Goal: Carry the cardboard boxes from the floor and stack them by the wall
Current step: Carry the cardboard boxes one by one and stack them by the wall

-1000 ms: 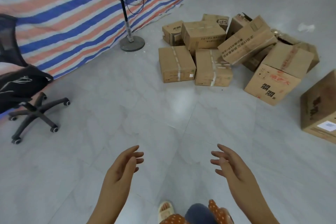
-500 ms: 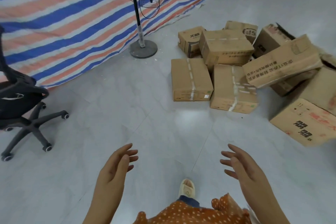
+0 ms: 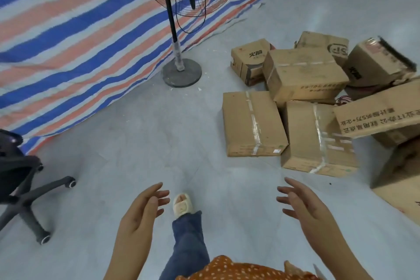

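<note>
Both hands hang in the lower half of the frame, palms turned toward each other, holding nothing. The left hand (image 3: 143,211) is at lower centre-left with its fingers loosely spread and slightly bent; the right hand (image 3: 304,208) is at lower centre-right, fingers also spread and relaxed. Between them a foot in a pale slipper (image 3: 181,204) steps forward on the grey floor (image 3: 136,143), with a blue trouser leg (image 3: 188,241) behind it and an orange dotted garment (image 3: 238,270) at the bottom edge. The boxes (image 3: 295,102) lie in a loose pile on the floor at the right of the frame, well apart from both hands. Nearest the hands are two flat taped boxes side by side: a left box (image 3: 252,123) and a right box (image 3: 316,138), touching along one edge. Behind them a third box (image 3: 302,75) rests tilted on the pile, with a small printed box (image 3: 247,59) beside it at upper centre-right and others further right. A long box with printed text (image 3: 377,116) leans over the right edge, and another box (image 3: 400,177) is cut off at the right border. A standing fan (image 3: 179,61) rises at upper centre, its round base on the floor just left of the pile. A striped blue, orange and white tarp (image 3: 68,41) covers the upper left. A black office chair (image 3: 20,184) sits at the left edge.
</note>
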